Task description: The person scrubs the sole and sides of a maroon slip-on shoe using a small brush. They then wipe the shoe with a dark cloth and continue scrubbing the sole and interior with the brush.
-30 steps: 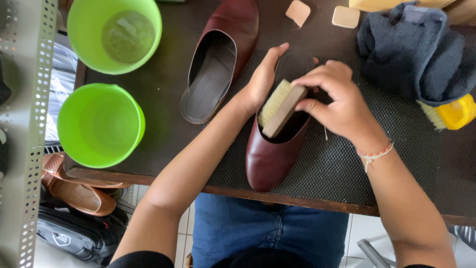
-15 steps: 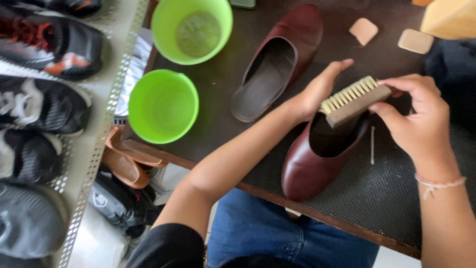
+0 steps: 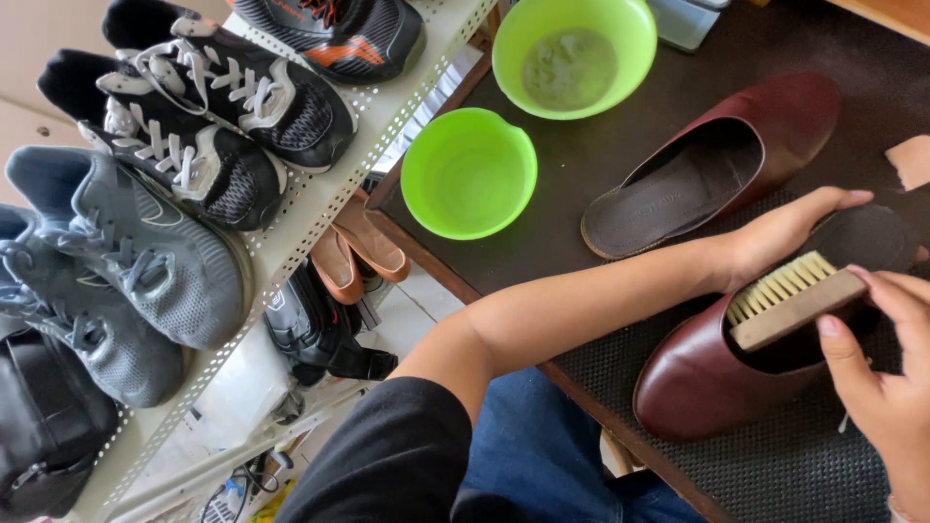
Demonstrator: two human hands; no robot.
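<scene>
While bristled brush [image 3: 790, 300] (wooden) meets leather shoe [image 3: 717, 373].

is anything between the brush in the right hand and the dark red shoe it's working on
Nothing visible. The right hand holds the wooden brush with pale bristles directly over the opening of the dark red leather shoe, with no object between them. The left hand rests at the shoe's heel end, beside the brush rather than under it.

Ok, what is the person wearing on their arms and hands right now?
The left hand is bare, with no glove, ring or watch showing. The left forearm is bare too, and a black short sleeve covers the upper arm. The right hand is also ungloved; its wrist runs out of the picture, so any band there cannot be seen.
</scene>
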